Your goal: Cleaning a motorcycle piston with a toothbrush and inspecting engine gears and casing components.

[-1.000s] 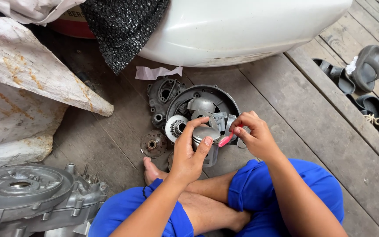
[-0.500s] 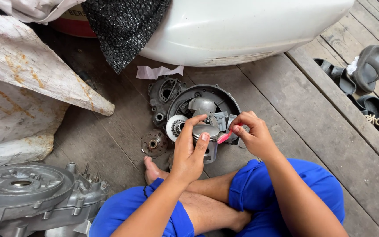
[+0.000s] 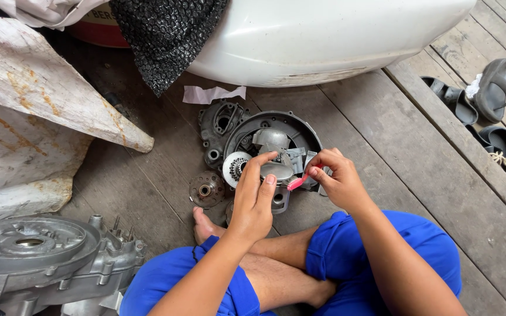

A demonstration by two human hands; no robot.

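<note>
Left hand (image 3: 254, 202) clamped on grey metal part (image 3: 278, 173), thumb over top, fingers along the side, above round dark cover (image 3: 273, 124). Right hand (image 3: 338, 178) pinching pink brush (image 3: 297, 182), tip touching the part's right edge.

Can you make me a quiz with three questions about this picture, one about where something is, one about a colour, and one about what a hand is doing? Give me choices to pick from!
1. Where does the silver engine casing lie?
A. bottom left of the picture
B. on the person's lap
C. on top of the white body panel

2. What colour are the shorts?
A. green
B. blue
C. yellow

3. What is the left hand doing?
A. resting flat on the floor
B. holding a small grey metal part
C. hanging empty in the air

Answers:
1 A, it sits on the wooden floor at the lower left.
2 B, both legs are in bright blue.
3 B, its fingers wrap the small grey metal part while the right hand holds a pink brush to it.
</note>
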